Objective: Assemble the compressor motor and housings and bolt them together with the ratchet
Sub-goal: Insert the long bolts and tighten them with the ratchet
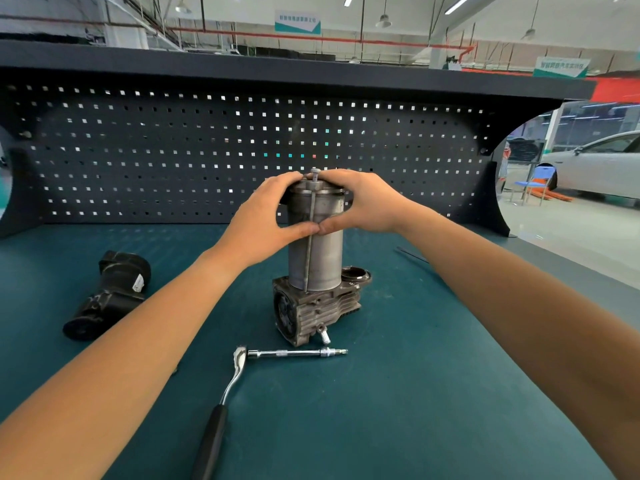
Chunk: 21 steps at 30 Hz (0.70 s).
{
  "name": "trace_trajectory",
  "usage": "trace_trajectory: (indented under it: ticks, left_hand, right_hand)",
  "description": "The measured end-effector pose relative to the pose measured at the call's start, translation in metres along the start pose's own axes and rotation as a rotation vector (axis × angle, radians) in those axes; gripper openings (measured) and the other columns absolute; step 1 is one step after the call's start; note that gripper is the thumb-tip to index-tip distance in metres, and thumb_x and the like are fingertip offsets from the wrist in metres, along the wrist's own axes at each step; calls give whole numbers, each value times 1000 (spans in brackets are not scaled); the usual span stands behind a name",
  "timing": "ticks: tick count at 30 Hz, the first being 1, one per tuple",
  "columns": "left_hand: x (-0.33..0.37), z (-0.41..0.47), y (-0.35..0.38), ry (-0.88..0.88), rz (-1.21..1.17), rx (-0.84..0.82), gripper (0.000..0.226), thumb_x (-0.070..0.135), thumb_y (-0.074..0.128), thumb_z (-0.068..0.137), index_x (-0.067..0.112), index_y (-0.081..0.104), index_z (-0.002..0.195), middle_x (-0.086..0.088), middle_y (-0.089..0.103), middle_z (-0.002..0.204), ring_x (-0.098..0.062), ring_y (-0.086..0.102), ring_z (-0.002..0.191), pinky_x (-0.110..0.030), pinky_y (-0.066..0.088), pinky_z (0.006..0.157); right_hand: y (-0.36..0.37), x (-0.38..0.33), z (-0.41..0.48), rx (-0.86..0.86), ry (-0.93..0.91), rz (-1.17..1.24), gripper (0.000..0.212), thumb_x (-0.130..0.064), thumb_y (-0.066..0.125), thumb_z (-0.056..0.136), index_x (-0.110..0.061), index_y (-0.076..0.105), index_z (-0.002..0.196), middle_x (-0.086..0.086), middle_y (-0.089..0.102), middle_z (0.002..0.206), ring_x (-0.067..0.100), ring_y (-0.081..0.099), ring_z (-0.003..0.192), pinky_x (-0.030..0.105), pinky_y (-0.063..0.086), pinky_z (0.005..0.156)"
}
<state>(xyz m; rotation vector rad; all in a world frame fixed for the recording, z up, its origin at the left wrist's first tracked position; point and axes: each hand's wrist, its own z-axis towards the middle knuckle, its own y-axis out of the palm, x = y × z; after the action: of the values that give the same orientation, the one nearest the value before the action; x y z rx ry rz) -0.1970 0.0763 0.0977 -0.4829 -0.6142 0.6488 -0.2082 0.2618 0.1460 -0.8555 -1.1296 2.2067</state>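
The motor point(317, 258) stands upright on the housing point(311, 310) in the middle of the worktop point(415, 375). A long bolt point(310, 244) runs down its front. The left hand point(263, 216) holds the motor's top from the left, the right hand point(363, 202) from the right. The ratchet point(235, 375) lies in front of the housing. A second housing point(110, 296) lies to the left. The pegboard point(173, 161) stands behind.

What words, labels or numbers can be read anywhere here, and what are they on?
Nothing reads clearly.
White-and-teal hanging sign, top centre: a line of characters, too blurred to read.
Second hanging sign, upper right: characters, also blurred.
White sticker on the black part left of the motor: print too small to read.
Motor and ratchet: no visible markings.
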Motion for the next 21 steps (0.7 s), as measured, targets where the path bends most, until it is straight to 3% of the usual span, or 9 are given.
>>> trace_trajectory:
  ticks: [4,6,8,13,18,21]
  left_hand:
    - [2,0,-10,-75,-130,-97,68,35,64,84,27,32,143,16,38,138,1,35,123,1,23,92]
    - [1,-8,-17,-134,-199,-133,69,39,57,87,34,20,146,20,26,147,6,24,131,-12,20,101]
    - [-1,-25,-18,-191,-227,-97,71,38,56,89,38,15,146,24,21,147,8,24,129,-19,23,100]
    - [-5,-76,-1,-248,-79,-165,66,30,61,88,24,28,144,12,32,145,2,37,118,-18,28,95]
    - [-3,-97,2,-240,108,-291,51,34,60,88,19,44,133,3,47,130,-6,46,113,-19,33,96]
    - [0,-112,1,-262,320,-457,62,48,53,87,30,30,140,8,45,133,-10,43,124,-30,39,98]
  right_hand:
    - [-1,-2,-1,-9,4,-44,85,-30,82,69,-18,39,142,0,45,141,16,41,128,18,28,97]
    - [0,-2,-1,-13,12,-38,86,-29,82,69,-18,37,143,1,43,144,17,39,131,20,28,100]
    - [0,-2,-2,-9,18,-23,87,-29,82,69,-18,36,143,0,41,146,17,38,132,22,27,103]
    - [4,-7,-4,30,36,-43,88,-31,82,68,-19,37,143,1,43,143,19,40,130,26,30,101]
    - [7,-15,-5,90,14,-174,86,-38,81,68,-18,40,141,2,48,138,23,40,127,32,34,99]
    - [8,-17,-5,91,23,-214,85,-43,79,68,-20,40,140,1,47,135,24,36,125,41,37,101]
